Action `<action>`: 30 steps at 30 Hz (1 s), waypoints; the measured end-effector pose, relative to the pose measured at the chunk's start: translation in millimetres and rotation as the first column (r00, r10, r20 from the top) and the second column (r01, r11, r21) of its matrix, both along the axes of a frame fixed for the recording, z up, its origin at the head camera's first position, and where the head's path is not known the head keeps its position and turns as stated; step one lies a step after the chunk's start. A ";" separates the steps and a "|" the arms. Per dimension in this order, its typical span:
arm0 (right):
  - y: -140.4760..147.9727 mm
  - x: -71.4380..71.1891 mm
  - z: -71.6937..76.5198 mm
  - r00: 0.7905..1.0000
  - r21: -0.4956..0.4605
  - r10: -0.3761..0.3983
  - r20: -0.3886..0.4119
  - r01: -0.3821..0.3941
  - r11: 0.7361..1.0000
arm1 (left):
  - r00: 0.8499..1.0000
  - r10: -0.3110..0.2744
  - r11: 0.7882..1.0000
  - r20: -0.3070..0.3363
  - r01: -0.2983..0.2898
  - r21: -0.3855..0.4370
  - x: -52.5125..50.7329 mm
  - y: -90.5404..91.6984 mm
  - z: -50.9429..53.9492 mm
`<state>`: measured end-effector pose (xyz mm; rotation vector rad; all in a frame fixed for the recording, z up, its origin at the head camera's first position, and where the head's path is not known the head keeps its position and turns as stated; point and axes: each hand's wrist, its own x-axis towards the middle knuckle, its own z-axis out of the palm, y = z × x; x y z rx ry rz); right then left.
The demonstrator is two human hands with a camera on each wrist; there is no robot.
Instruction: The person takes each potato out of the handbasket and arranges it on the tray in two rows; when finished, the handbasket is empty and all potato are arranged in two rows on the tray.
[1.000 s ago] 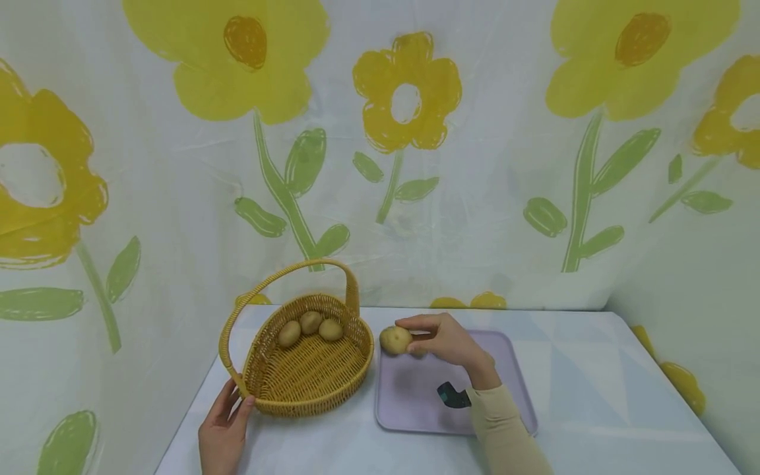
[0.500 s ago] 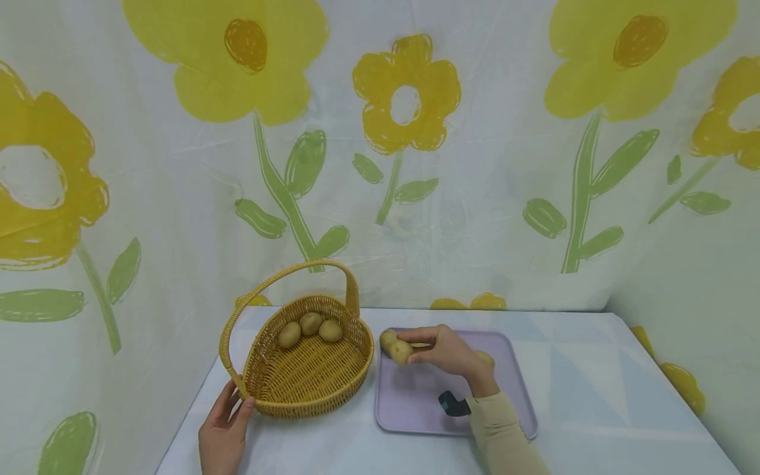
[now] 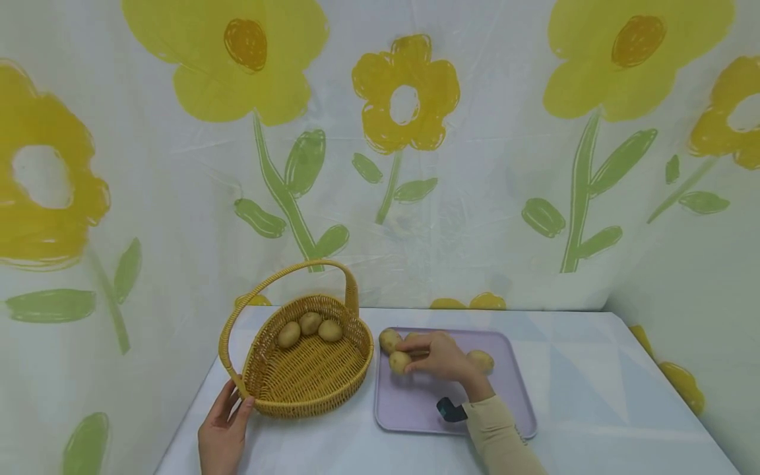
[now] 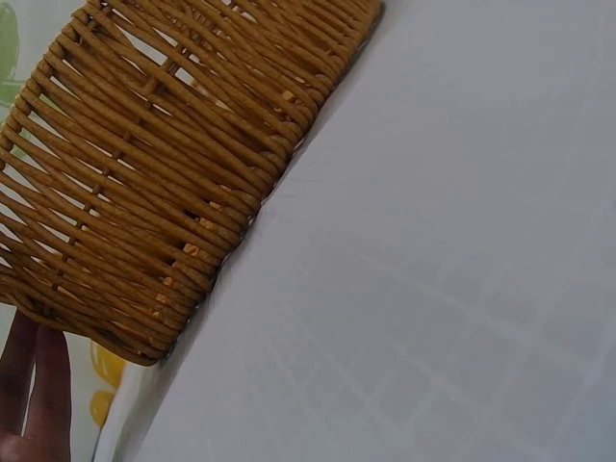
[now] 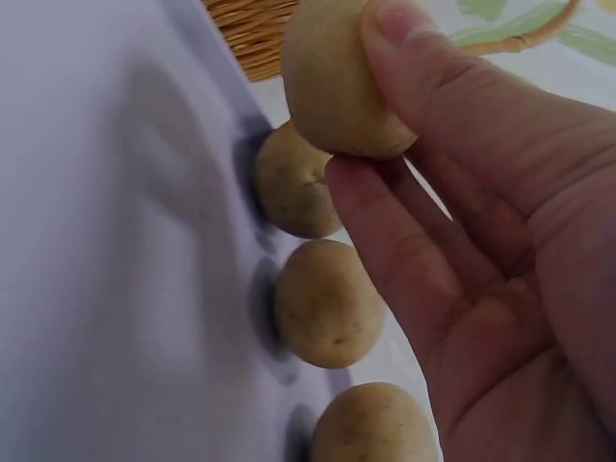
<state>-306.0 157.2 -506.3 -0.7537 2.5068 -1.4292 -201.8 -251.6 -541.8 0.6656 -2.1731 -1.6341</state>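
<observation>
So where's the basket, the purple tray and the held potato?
Basket [image 3: 309,375]: head view, bare woven floor.
Purple tray [image 3: 410,406]: head view, bare near part.
Held potato [image 5: 332,82]: right wrist view, visible middle.

Booth-like space: flower-print sheeting [image 3: 469,198] round 3 sides of table [image 3: 594,389].

1. My left hand [image 3: 222,435] low on my left, thumb [image 3: 244,407] and fingers [image 3: 224,397] pointing away from me, in a grip.
2. Left wrist view: two of those fingers show side by side, bottom-left corner.
3. My right hand [image 3: 444,358] farther out, right thumb [image 5: 423,58] opposing the fingertips [image 5: 356,191] in a pinch; palm [image 5: 529,385] visible.
4. My right forearm [image 3: 501,439], in a pale sleeve [image 3: 491,415], slants up and leftward to a bare wrist [image 3: 475,384].
</observation>
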 end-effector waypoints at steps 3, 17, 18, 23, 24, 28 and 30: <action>-2.1 0.8 -4.1 1.000 0.021 -0.002 -0.018 0.002 1.000 | 1.000 -0.005 1.000 -0.004 0.005 0.012 -0.6 -0.1 -0.2; -7.2 1.9 -8.5 0.996 0.144 0.027 -0.090 -0.014 0.990 | 1.000 0.000 1.000 -0.015 0.000 0.025 0.7 0.6 0.5; -7.7 2.0 -8.5 0.995 0.154 0.026 -0.095 -0.011 0.988 | 1.000 0.001 1.000 -0.016 -0.001 0.025 0.6 0.7 0.7; -10.2 2.8 -8.1 0.993 0.187 0.010 -0.115 0.012 0.982 | 1.000 0.008 1.000 -0.016 -0.008 0.025 0.3 1.0 0.6; -10.7 3.1 -7.9 0.993 0.191 0.006 -0.114 0.016 0.981 | 1.000 0.009 1.000 -0.015 -0.009 0.025 0.3 0.9 0.4; -11.8 3.0 -7.5 0.993 0.217 -0.002 -0.120 0.028 0.976 | 1.000 0.013 0.999 -0.013 -0.013 0.029 0.0 0.8 -0.1; -12.2 2.8 -7.2 0.992 0.226 -0.004 -0.124 0.032 0.974 | 1.000 0.015 0.999 -0.016 -0.015 0.028 0.0 0.9 -0.1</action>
